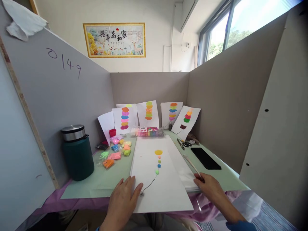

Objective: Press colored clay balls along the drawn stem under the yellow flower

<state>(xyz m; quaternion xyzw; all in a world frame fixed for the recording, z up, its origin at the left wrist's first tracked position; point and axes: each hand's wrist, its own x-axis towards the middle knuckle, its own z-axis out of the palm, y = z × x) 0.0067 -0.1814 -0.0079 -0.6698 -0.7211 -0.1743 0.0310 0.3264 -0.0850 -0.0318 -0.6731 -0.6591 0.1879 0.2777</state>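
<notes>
A white sheet of paper lies in front of me, its near end sticking out past the table edge. It bears a flattened yellow patch, several small coloured balls below it, among them a blue ball and a green ball, and a thin dark line curving down to a dark blot. My left hand rests on the sheet's left edge, fingers stretched and thumb apart. At the right, my right hand grips a slender white stick-like tool, its tapered end pointing away from me.
Bagged coloured clay and a green flask are on the left. A clear pack lies at the back, before several propped pictures. Scissors and a black phone-like slab lie right. Grey partitions enclose the table.
</notes>
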